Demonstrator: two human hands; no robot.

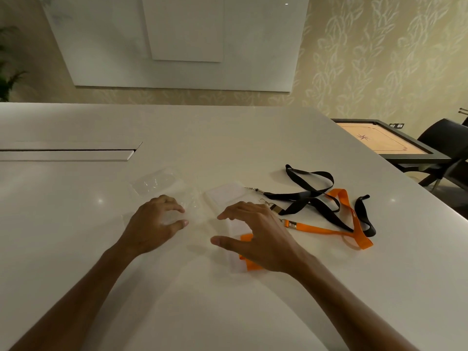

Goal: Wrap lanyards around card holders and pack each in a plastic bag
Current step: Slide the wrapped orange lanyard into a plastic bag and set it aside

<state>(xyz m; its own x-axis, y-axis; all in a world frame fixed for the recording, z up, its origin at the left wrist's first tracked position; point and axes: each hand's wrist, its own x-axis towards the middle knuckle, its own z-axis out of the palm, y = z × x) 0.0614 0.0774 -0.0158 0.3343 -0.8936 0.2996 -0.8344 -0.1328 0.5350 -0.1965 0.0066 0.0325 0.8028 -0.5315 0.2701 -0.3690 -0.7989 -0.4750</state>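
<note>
Your right hand (255, 234) hovers with fingers spread wide, gripping nothing, over a clear card holder wrapped in orange ribbon (244, 252) on the white table (228, 312). Your left hand (154, 224) is also loosely open, fingertips over thin clear plastic bags (192, 211) — whether they touch, you cannot tell. Just beyond the right hand lies a second clear card holder (225, 195). To its right, an orange lanyard (349, 224) and black lanyards (314, 196) lie tangled. Farther left — another clear plastic bag (157, 183).
</note>
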